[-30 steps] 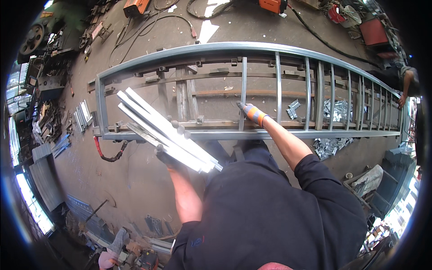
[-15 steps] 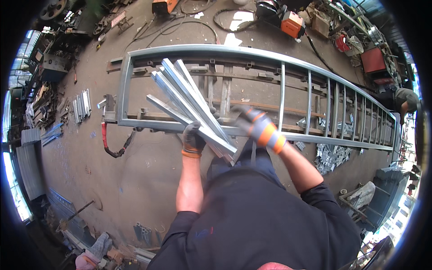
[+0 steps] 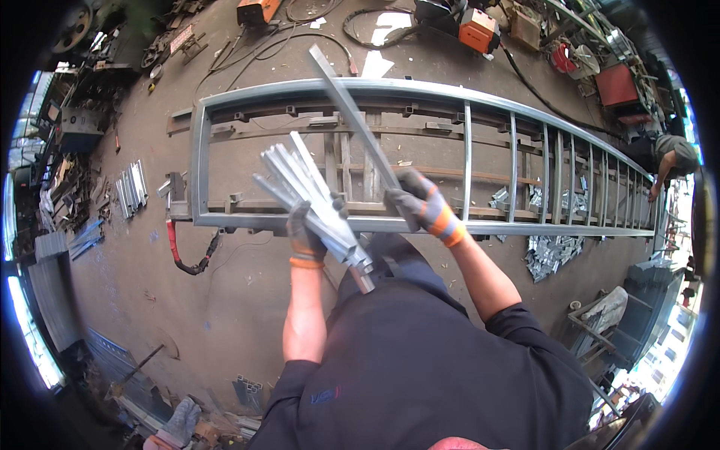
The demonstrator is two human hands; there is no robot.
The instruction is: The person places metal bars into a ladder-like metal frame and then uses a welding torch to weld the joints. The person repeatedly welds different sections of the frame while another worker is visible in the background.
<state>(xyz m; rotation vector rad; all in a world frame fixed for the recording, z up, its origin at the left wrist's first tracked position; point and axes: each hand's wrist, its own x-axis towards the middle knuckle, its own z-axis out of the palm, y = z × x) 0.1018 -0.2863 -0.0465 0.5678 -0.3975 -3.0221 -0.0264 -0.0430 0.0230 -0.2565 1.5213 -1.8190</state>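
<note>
- Orange at both cuffs (image 3: pixel 448 229), reaching out over the near frame rail (image 3: pixel 540 230)
- Clutching bundled bars (image 3: pixel 298 176) in the left hand (image 3: pixel 303 227)
- Gripping one long bar (image 3: pixel 355 124) low in the right hand (image 3: pixel 424 204), angled inward

Left gloved hand (image 3: pixel 305 231): most fingers hidden behind the bundle of silvery metal bars (image 3: pixel 328 223).
Right gloved hand (image 3: pixel 427 208): slightly blurred, covering part of the single metal bar (image 3: pixel 349 110) near its lower end.
Co-worker (image 3: pixel 676 154): at the right rim, legs lost in shadow, grip too small to tell.
Orange machine (image 3: pixel 256 10): cut off by the top edge.
Heap of small metal pieces (image 3: pixel 555 259): individual shapes too small to tell.
</note>
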